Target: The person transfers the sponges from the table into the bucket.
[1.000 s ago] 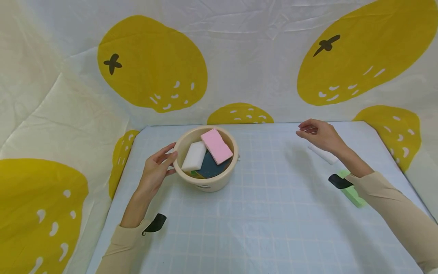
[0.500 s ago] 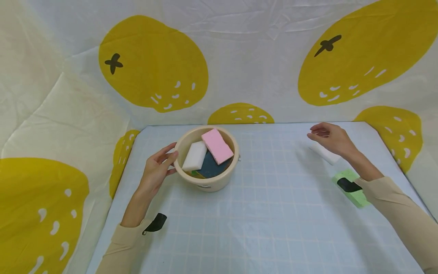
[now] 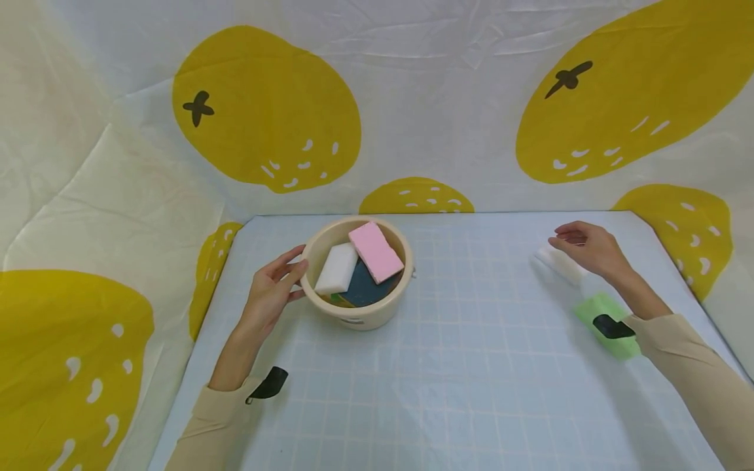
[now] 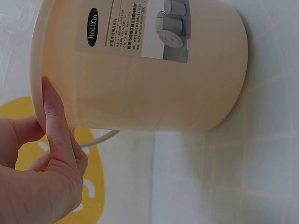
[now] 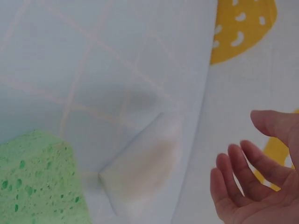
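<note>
A cream plastic bucket [image 3: 368,318] with a paper label stands at the left of the table. My left hand [image 3: 266,294] pinches its rim between thumb and fingers, as the left wrist view shows up close. Inside the bucket lie a white sponge [image 3: 336,268], a pink sponge [image 3: 376,252] and a dark blue piece [image 3: 363,288]. At the right, my right hand [image 3: 595,248] hovers above another white sponge [image 3: 559,265], its fingers loosely bent and nothing in them. A green sponge [image 5: 39,179] with coarse pores lies near that white one, partly covered by the right wrist strap in the head view.
The table [image 3: 471,392] wears a pale blue checked cloth. White curtains [image 3: 436,118] printed with big yellow fruit rise behind it and at both sides. A black strap [image 3: 268,384] sticks out from the left cuff.
My right hand has moved rightward and a little nearer, uncovering more of the green sponge. The left hand and the bucket have kept their place.
</note>
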